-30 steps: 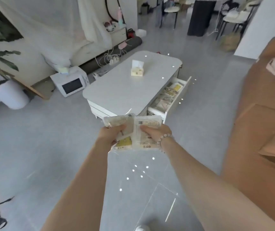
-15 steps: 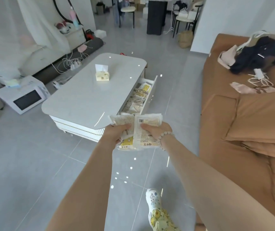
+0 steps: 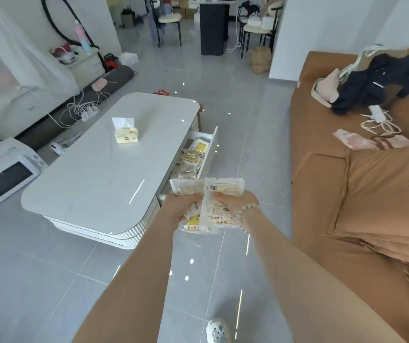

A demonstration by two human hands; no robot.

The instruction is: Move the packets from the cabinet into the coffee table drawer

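**Item:** bundle of thin clear-and-white plastic packets with yellow print [image 3: 223, 189]; several, exact count not readable.

**Location:** in the air off the near right corner of the glossy white round-cornered coffee table [image 3: 94, 184], just short of the near end of its open white drawer [image 3: 212, 144].

**Held by:** left hand [image 3: 180, 206], fingers curled round the left half of the bundle. Right hand [image 3: 233, 204], bead bracelet at the wrist, pinches the right-hand packet at mid-length with the thumb on top.

**Handling (judged):** light, soft, crinkly film, probably slippery sheet against sheet, so loose packets may fan out and slide free. Best gripped across the middle of the stack with both faces pressed together, not by the sealed ends.

**Drawer contents:** similar stored packets [image 3: 192, 159] lie along its visible length.

**Clearance:**
- The drawer projects from the table's long right edge toward the brown fabric sofa [image 3: 322, 199].
- A lane of grey tiled floor [image 3: 255, 144] lies open between the drawer front and the sofa.
- The table top overhangs the drawer's inner side, so entry looks easiest from above, on the sofa side.

**Also on the top:** yellow tissue pack [image 3: 125, 134], well apart from the drawer edge.
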